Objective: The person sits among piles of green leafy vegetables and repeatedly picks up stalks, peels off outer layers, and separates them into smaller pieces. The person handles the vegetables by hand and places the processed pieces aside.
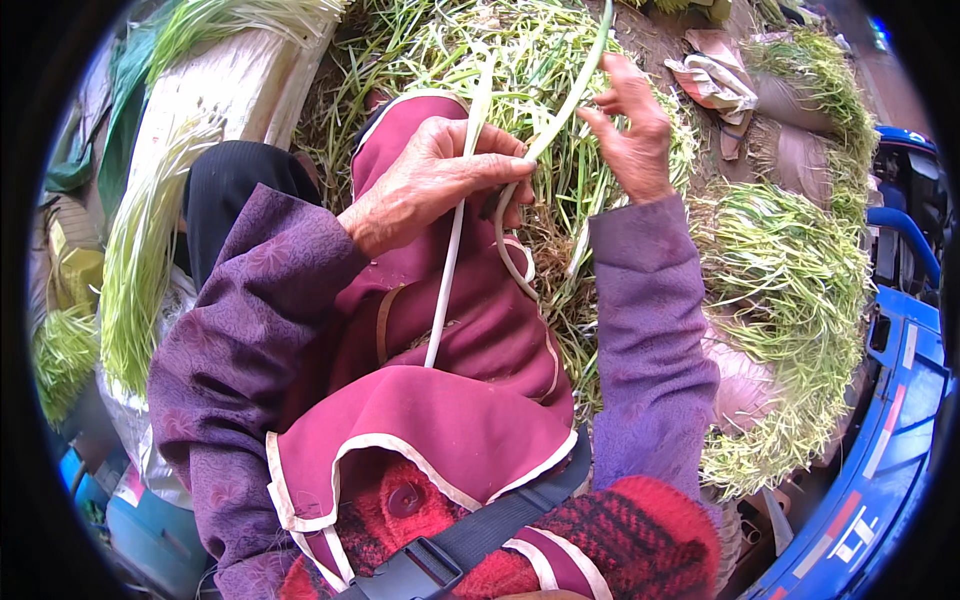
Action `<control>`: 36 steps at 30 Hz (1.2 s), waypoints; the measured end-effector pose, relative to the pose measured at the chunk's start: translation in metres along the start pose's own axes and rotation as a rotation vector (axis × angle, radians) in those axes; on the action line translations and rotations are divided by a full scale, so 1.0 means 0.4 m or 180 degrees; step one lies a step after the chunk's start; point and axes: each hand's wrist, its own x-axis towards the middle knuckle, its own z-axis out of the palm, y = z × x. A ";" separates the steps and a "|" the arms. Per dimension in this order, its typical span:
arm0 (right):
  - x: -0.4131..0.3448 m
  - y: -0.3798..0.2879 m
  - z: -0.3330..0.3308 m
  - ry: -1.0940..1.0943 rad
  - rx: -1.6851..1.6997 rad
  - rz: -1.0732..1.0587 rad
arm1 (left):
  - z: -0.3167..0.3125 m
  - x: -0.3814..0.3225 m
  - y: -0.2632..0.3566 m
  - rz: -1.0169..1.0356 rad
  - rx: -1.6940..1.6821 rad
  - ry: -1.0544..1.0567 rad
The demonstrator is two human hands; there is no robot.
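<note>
My left hand (442, 169) is in front of my lap, its thumb and fingers closed on leafy plant stalks. A flat green leaf (564, 112) rises to the upper right from its fingertips. One slender white stalk (448, 270) passes through the same hand and hangs down over my maroon apron (457, 405). My right hand (637, 124) is raised beside the green leaf with fingers spread. Its thumb and fingertips lie close to the leaf's edge; whether they touch it cannot be told. Below the left fingertips curves a thin pale strip (506, 244), partly hidden.
Loose green leaves (517, 45) lie heaped before me. At left, pale green bundles (150, 262) drape over a white sack (225, 82). More leafy bundles (787, 270) line the right side, next to a blue vehicle (892, 427). A blue container (154, 536) is at lower left.
</note>
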 end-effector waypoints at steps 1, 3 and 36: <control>0.014 -0.017 0.014 -0.0179 0.0082 -0.0220 | 0.001 0.000 -0.001 0.0012 0.0038 -0.0048; 0.029 -0.047 0.025 -0.0078 0.0409 0.0107 | -0.003 -0.001 0.001 0.0033 0.0080 -0.0081; -0.386 -0.189 -0.118 -0.1404 0.2112 0.2968 | -0.228 -0.093 0.154 0.0967 -0.1641 0.0389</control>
